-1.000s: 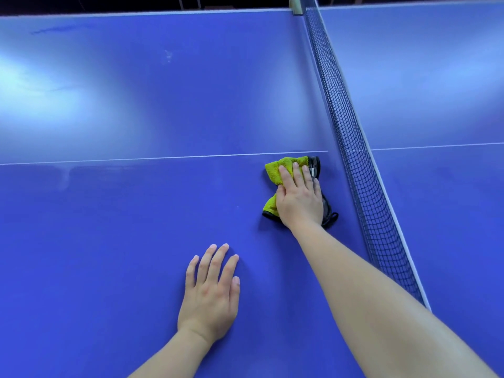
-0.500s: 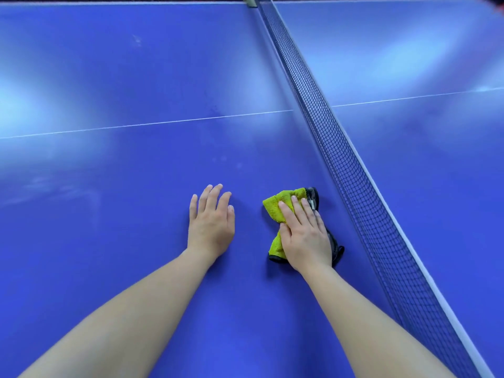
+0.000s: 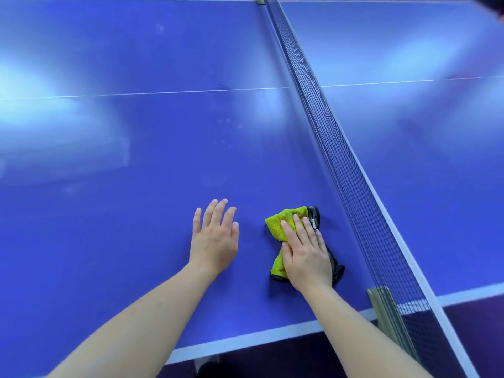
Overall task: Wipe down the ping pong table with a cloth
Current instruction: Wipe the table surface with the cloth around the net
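Under my right hand (image 3: 305,255) the cloth (image 3: 279,222) lies bunched on the ping pong table (image 3: 136,165). My fingers there are straight and close together, laid flat on top of the cloth and pressing it onto the blue surface; they do not curl round it. The yellow-green pile shows past my fingertips and beside my thumb. A dark grey layer of the same cloth shows along the little-finger side and down by my wrist.

Just to the right of those fingers runs the net (image 3: 354,181), near the cloth but apart from it. Its post (image 3: 381,304) is clamped to the table's rim beside my right forearm.

My left hand (image 3: 214,241) is palm down on bare table just to the left of the cloth, not touching it. Its fingers are straight, slightly spread and hold nothing.

Well beyond both sets of fingertips the thin white centre line (image 3: 163,92) crosses the table and meets the net. Behind my wrists the white edge band (image 3: 245,339) marks the near rim, and both forearms cross over it. Pale glare lies on the surface far to the left of my left fingers.
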`<state>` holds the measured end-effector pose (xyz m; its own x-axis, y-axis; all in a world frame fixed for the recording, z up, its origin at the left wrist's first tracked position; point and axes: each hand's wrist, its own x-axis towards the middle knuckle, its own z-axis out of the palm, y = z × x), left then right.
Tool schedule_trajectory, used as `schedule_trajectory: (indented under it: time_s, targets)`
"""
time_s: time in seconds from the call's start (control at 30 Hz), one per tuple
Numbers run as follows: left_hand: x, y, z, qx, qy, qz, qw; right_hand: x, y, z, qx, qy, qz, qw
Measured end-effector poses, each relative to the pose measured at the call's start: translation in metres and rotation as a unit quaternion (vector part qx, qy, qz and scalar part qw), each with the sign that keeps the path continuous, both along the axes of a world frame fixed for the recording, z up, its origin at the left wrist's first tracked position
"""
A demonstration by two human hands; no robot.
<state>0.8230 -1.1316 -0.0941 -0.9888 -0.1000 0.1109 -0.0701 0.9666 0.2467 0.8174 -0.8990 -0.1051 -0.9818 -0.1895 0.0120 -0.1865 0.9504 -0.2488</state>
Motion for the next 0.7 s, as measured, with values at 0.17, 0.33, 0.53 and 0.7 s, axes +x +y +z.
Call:
schedule_trajectory:
  time_s: [0.17,0.33,0.53,0.7]
  targets:
    - [0.066,0.017,0.0,-0.017,-0.014,0.017,1.0,0.057,0.023,-0.002,0.005,0.01,0.017,1.0]
    - [0.117,0.029,-0.001,-0.026,-0.034,0.031,0.999,0.097,0.036,-0.002,0.01,0.013,0.022,1.0]
    - [0.143,0.029,0.001,-0.023,-0.024,0.05,0.998,0.108,0.022,-0.003,0.018,0.012,-0.015,1.0]
    - [0.147,0.013,0.001,-0.022,-0.036,0.078,0.996,0.117,-0.015,-0.004,0.015,0.01,0.007,1.0]
